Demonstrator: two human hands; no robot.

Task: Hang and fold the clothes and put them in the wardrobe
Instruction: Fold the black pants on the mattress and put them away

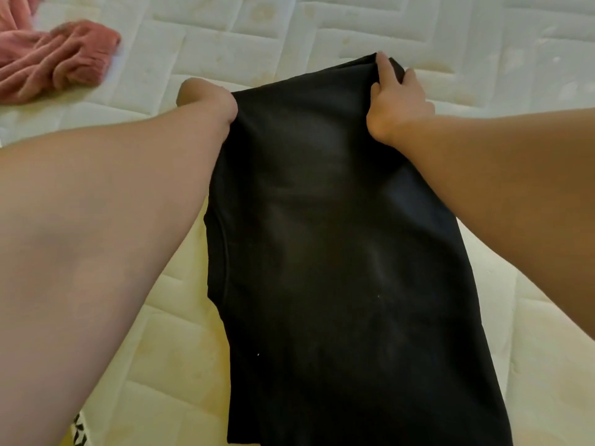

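"While both bare arms reach out over the mattress, where is the black garment?"

"In the middle, running from the near edge of view out to the hands. Its far edge is held at both corners."

"How does the left hand hold it?"

"At the far left corner, wrist bent, fingers curled in out of sight, closed on the cloth's edge."

"And the right hand?"

"At the far right corner. One finger lies on top of the fabric, the others wrap round the bunched edge, so the corner is pinched between them."

"Is the garment flat on the mattress?"

"I cannot tell; its near end runs out of view at the bottom."

"Anything else there?"

"A crumpled pink cloth lies on the mattress at the far left, well apart from the black garment and both hands."
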